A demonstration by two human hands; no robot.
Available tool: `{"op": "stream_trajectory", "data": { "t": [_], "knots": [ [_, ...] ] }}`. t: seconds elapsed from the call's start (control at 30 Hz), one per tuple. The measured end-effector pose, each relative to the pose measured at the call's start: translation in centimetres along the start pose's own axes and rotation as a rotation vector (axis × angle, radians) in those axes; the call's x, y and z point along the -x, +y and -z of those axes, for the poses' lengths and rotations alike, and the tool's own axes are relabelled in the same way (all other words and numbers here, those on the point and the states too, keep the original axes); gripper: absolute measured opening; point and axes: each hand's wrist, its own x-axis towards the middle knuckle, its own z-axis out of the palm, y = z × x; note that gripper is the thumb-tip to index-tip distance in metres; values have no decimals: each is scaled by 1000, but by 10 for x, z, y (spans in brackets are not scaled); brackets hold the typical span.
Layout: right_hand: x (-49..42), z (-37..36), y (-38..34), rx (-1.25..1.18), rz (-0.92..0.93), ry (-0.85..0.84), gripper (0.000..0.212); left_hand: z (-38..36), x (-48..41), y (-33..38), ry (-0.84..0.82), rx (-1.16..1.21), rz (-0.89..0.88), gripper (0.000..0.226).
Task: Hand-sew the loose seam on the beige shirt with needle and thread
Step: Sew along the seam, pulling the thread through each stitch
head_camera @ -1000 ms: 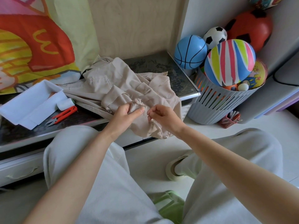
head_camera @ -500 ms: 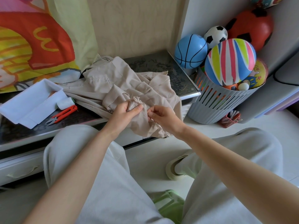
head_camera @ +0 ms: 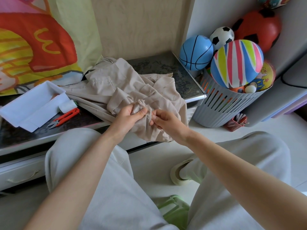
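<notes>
The left hand [head_camera: 127, 117] sits just left of frame centre, its fingers curled around a bunched fold of the beige shirt [head_camera: 116, 83], with the thumb pressed on top of the cloth. A frayed raw edge [head_camera: 141, 102] sticks up out of this grip, pointing toward the top of the frame, with loose threads fanning out. Just right of it, the right hand [head_camera: 166, 120] has its thumb and forefinger pinched together on the same fold, the other fingers curled beneath. The two hands nearly touch. A needle between the fingertips is too small to make out.

The shirt lies crumpled on the dark table top [head_camera: 166, 67]. Its long axis runs from the upper left toward the lower right, and its lower end hangs over the table's front edge below the hands. The cloth is plain, matte and heavily creased, with stitched seams showing on the upper folds.

To the left of the shirt lie a white roll [head_camera: 67, 106], red snips [head_camera: 64, 117] and a white tray [head_camera: 31, 107]. In the right of the frame a grey slatted basket [head_camera: 224, 110] holds a striped ball [head_camera: 237, 63], with a blue ball [head_camera: 196, 53] beside it.
</notes>
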Motion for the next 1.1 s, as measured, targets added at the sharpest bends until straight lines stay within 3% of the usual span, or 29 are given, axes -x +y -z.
{"op": "stream_trajectory", "data": {
  "t": [0.2, 0.5, 0.63, 0.83, 1.1],
  "knots": [
    [-2, -11, -3, -155, 27, 21, 26, 2, 0, -1, -23, 4, -20, 15],
    [-10, -9, 2, -165, -42, 145, 6, -1, 0, 0, 105, 50, -29, 15],
    [-8, -14, -3, -233, -42, 181, 16, -1, -1, -2, 117, -22, -15, 14],
    [-6, -23, -3, 23, 79, 266, 2, 0, -4, -5, 177, -125, 4, 13],
    [-3, -25, -4, 554, 184, 260, 5, -1, -5, -10, 203, -234, 60, 13]
  ]
}}
